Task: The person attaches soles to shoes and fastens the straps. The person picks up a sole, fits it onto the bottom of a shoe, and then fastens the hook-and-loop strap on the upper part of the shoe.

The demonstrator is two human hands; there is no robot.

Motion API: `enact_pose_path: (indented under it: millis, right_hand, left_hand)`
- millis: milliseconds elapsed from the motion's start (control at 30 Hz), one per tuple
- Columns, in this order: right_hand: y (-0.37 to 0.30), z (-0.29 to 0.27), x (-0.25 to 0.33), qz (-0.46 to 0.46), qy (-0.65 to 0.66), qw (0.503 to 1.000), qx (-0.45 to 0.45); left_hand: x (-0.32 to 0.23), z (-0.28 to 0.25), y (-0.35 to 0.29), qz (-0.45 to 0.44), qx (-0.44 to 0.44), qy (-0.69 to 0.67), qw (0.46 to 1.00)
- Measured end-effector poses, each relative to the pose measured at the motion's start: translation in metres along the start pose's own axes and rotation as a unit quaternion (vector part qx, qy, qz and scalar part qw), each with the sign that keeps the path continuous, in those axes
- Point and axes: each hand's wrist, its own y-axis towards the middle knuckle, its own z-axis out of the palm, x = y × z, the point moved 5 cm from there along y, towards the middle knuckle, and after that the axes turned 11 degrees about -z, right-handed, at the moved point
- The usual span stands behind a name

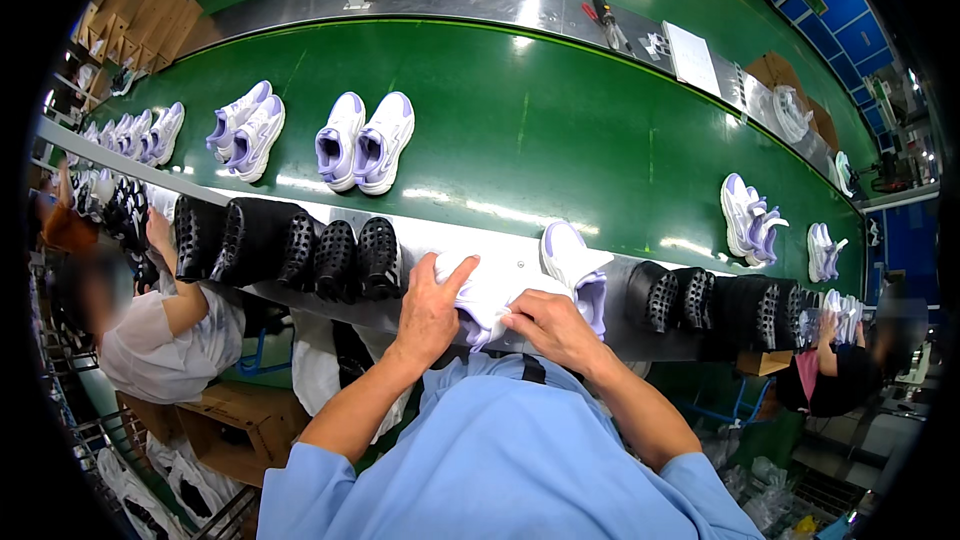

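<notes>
A white and lavender sneaker (487, 285) lies in front of me on a narrow pale ledge. My left hand (428, 312) grips its left side, thumb across the white upper. On its right side, my right hand (556, 326) is closed with thumb and fingers pinching the white edge near the lavender opening. Both hands partly cover this shoe. Just beyond my right hand stands a second matching sneaker (566, 252), its white strap sticking out to the right; no hand is on it.
Beyond the ledge runs a green conveyor belt (470, 140) carrying sneaker pairs (365, 145) left and right (748, 220). Black shoe-shaped pieces with dotted surfaces line the ledge left (335, 258) and right (695, 302). People sit at left (165, 330) and right (830, 375).
</notes>
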Motion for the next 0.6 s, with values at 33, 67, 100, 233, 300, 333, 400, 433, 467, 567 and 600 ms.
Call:
enact_pose_path:
  millis: [33,67,100,233,300,333,400,433,467,567,600]
  right_hand:
    - [0.001,0.004,-0.003,0.007,0.002,1.0,-0.002]
    - [0.002,0.006,-0.004,0.014,0.003,1.0,-0.004]
    - [0.003,0.008,-0.004,0.037,-0.001,0.999,0.011]
    - [0.003,0.014,-0.011,0.117,0.011,0.992,0.054]
    - [0.003,0.017,-0.018,0.139,0.025,0.987,0.073]
    - [0.003,0.018,-0.021,0.146,0.03,0.985,0.085]
    - [0.003,0.022,-0.027,0.17,0.047,0.979,0.101]
    - [0.003,0.026,-0.03,0.185,0.06,0.975,0.106]
    - [0.003,0.029,-0.033,0.2,0.073,0.971,0.111]
    - [0.008,0.029,-0.042,0.209,0.053,0.969,0.123]
    - [0.007,0.033,-0.053,0.247,0.092,0.959,0.105]
  left_hand:
    - [-0.002,-0.001,0.0,0.015,0.004,0.005,1.0]
    - [-0.002,-0.001,0.0,0.023,0.005,0.001,1.0]
    - [-0.003,-0.002,0.0,0.031,0.007,-0.002,0.999]
    - [-0.005,0.0,-0.003,0.022,0.04,-0.019,0.999]
    - [-0.005,0.003,-0.003,0.023,0.055,-0.026,0.998]
    - [-0.005,0.004,-0.004,0.023,0.062,-0.029,0.997]
    - [-0.005,0.004,-0.005,0.023,0.068,-0.025,0.997]
    - [-0.005,0.003,-0.006,0.023,0.071,-0.023,0.997]
    - [-0.005,0.002,-0.008,0.016,0.082,-0.025,0.996]
    - [0.0,0.003,-0.013,-0.013,0.102,-0.028,0.994]
    - [0.003,0.006,-0.016,-0.029,0.099,-0.026,0.994]
